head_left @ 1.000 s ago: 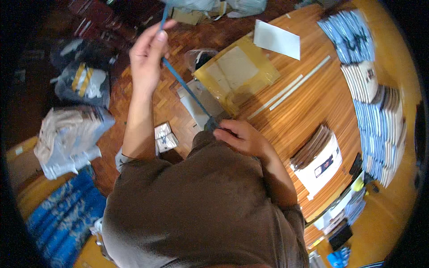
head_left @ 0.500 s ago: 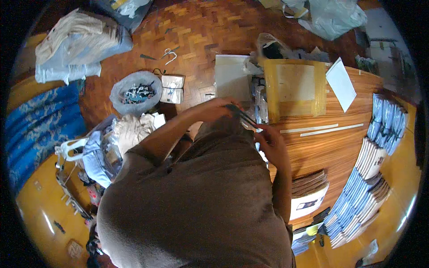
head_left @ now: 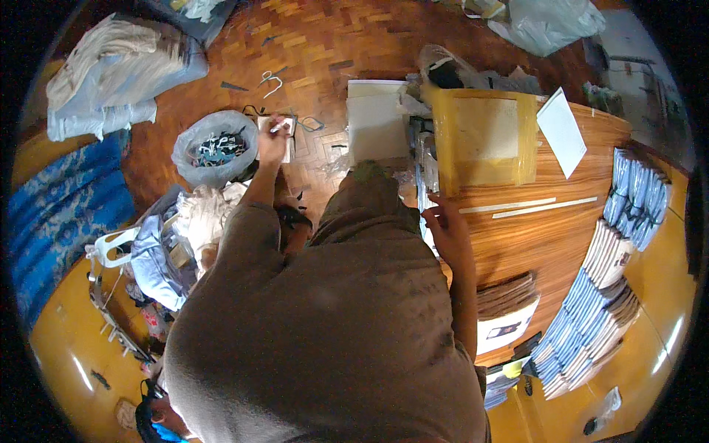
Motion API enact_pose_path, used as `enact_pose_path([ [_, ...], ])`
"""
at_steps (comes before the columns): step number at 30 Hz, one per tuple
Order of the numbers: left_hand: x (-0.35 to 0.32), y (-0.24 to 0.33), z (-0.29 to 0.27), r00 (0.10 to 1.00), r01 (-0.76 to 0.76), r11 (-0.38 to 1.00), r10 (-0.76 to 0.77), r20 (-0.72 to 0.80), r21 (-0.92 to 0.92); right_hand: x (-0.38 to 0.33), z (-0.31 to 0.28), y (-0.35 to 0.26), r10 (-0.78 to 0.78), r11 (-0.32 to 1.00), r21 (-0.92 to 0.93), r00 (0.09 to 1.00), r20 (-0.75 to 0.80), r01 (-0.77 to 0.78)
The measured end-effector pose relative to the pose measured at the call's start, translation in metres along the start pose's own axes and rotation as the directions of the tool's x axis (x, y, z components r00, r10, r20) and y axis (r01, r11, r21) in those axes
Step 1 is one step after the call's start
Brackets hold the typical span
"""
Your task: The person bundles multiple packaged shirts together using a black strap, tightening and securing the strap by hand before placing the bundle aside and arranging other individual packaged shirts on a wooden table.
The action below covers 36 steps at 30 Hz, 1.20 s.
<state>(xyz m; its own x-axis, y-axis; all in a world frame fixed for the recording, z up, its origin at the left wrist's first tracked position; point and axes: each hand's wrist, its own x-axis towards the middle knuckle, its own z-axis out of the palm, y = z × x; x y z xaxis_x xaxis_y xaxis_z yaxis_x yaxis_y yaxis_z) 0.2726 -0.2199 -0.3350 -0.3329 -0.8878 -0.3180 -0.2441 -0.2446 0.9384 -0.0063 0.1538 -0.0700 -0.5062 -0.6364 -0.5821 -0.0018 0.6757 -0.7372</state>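
My left hand (head_left: 273, 144) reaches down to a flat white bundle (head_left: 289, 148) on the wooden floor. Its fingers are bent together over the bundle, a small whitish bit showing at their tips; what they hold is unclear. A thin dark looped band (head_left: 309, 123) lies just right of these fingers. To their left stands a clear plastic bag (head_left: 210, 173), its top spread around tangled dark and white straps (head_left: 220, 151). My right hand (head_left: 447, 225) is beside the wood-grain table's left edge, fingers loosely curled and apart, with nothing visible in them.
On the table (head_left: 532, 247) are a brown-taped board (head_left: 484, 140), a white sheet (head_left: 563, 133) and a stack of folded cloth pieces (head_left: 508, 314). Folded blue and cream stacks (head_left: 583, 325) line its right side. Heaped fabric (head_left: 207, 218) is at left; another person (head_left: 159, 421) is at lower left.
My left hand has left the right hand's side and moved far left to the white bundle. The dark strip between both hands is gone from there; a dark band now shows by the bundle.
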Motion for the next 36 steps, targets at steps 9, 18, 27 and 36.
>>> enact_pose_path([
  [9, 0.018, 0.271, 0.214, 0.541, -0.786, 0.603, 0.566, 0.623, 0.136, -0.031, -0.01, 0.018, 0.062, 0.998, 0.03, 0.989, -0.135, -0.059],
  [18, 0.091, 0.214, 0.393, 0.188, -0.968, -0.194, -0.118, 0.975, 0.163, -0.065, -0.002, 0.046, 0.097, 0.99, 0.125, 0.954, -0.282, -0.064],
  [27, 0.053, 0.307, 0.348, 0.214, -0.816, 0.576, 0.225, 0.951, 0.048, -0.1, 0.01, 0.079, 0.169, 0.976, 0.197, 0.896, -0.41, -0.094],
  [36, -0.212, 0.423, 0.322, -0.488, -0.472, 0.54, 0.498, 0.717, -0.697, -0.081, -0.048, -0.03, -0.498, 0.852, -0.257, 0.554, -0.668, 0.456],
])
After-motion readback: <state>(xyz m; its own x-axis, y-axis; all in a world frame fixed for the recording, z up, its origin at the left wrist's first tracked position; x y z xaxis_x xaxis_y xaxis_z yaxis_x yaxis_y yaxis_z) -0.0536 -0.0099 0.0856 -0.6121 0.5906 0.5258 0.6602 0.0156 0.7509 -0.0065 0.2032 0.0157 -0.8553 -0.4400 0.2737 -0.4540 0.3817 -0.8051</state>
